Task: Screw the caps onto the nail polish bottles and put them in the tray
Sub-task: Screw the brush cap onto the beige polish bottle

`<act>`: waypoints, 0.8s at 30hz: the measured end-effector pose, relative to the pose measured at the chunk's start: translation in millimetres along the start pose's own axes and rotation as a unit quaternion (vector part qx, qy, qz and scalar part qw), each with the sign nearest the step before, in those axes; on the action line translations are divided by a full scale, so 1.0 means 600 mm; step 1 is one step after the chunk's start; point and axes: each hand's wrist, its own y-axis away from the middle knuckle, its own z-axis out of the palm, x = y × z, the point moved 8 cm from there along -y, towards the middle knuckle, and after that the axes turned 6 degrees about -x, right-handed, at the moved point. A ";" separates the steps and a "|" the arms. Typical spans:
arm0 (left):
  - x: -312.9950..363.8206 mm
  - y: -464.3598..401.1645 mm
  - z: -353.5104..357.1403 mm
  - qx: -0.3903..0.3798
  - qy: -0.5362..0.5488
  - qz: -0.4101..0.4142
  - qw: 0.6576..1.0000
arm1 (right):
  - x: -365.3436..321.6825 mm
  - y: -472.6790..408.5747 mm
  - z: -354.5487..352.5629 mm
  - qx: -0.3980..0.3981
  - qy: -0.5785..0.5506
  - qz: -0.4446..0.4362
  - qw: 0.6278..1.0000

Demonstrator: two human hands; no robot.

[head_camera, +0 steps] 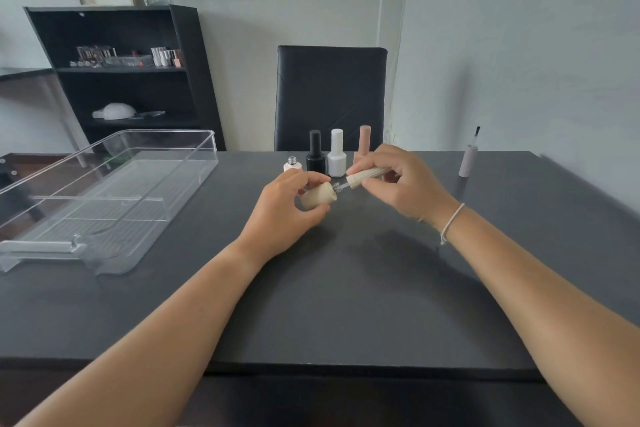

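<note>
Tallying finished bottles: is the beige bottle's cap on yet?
Not yet. The cap in the right hand sits off the beige bottle, brush stem bare between them.

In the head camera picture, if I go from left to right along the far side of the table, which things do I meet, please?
Clear tray → small open bottle → black bottle → white bottle → pink bottle → upturned cap with brush.

bare forearms without sleeves, a thin white string bracelet [452,220] on the right wrist
</note>
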 end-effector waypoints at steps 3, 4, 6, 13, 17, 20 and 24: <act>0.000 0.000 0.000 0.001 0.000 0.002 1.000 | -0.004 0.000 0.005 -0.002 0.004 -0.007 1.000; 0.001 0.000 0.001 0.000 -0.002 0.004 1.000 | -0.006 0.000 0.007 -0.004 0.006 -0.009 1.000; 0.002 0.001 0.001 -0.001 -0.002 0.008 1.000 | -0.008 0.000 0.011 -0.012 0.012 -0.013 1.000; 0.007 0.001 0.001 -0.003 -0.009 0.018 1.000 | -0.015 -0.001 0.023 -0.034 0.026 -0.026 0.999; 0.004 0.000 0.001 0.000 -0.006 0.014 1.000 | -0.010 -0.001 0.026 -0.036 0.017 -0.022 0.999; 0.003 0.000 0.000 0.001 -0.005 0.012 1.000 | -0.004 -0.002 0.026 -0.036 0.012 -0.016 0.999; 0.007 0.001 0.001 -0.001 -0.009 0.016 1.000 | 0.005 -0.002 0.024 -0.038 0.015 0.004 0.999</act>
